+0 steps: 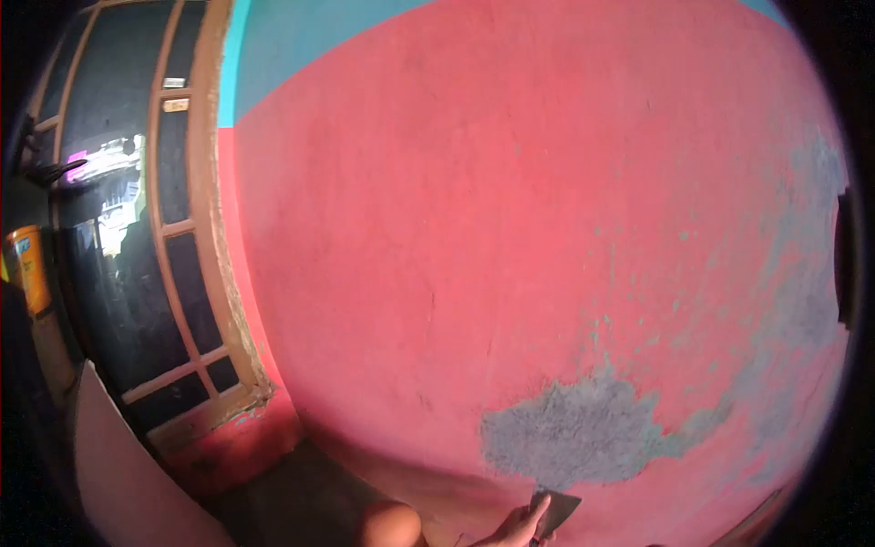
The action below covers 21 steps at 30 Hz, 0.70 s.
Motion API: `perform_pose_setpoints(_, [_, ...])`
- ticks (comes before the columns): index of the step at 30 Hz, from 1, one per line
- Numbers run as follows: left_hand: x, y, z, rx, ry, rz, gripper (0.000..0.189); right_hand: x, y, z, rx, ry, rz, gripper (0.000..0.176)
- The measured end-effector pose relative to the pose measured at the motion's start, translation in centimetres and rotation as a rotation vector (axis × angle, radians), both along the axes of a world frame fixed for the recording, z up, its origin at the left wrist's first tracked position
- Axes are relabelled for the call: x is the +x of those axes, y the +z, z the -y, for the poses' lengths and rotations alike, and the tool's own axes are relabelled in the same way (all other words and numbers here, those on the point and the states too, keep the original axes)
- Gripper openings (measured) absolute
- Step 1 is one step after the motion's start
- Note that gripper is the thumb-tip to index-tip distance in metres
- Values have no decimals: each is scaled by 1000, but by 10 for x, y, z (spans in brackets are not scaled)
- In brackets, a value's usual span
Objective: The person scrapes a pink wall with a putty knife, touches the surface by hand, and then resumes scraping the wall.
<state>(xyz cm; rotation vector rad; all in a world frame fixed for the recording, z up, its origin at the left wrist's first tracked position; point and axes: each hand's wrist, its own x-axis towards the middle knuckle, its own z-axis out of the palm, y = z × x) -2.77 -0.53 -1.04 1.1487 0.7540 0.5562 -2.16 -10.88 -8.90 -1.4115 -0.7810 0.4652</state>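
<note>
At the bottom edge, my left hand (519,529) is closed on a scraper, its thumb lying along the flat blade. The dark, broad-edged scraper (562,509) points up and to the right, close against the pink wall (401,228). Just above the blade is a rough grey patch (574,433) where paint is gone. Green flecks and bared grey plaster spread from it toward the right. The handle is mostly hidden by the fingers and the frame edge. My right hand is out of view.
A wood-framed glass door (118,228) stands on the left, with an orange container (29,269) beside it. A pale panel (128,474) leans at lower left. What looks like a bare knee (392,526) rises at the bottom. Blue paint (301,41) covers the upper wall.
</note>
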Motion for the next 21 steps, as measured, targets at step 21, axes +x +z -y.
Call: perform_pose_setpoints(21, [0,11,-8,301,-6,-48,55,-7,29,-21,-79,-64,-229,33])
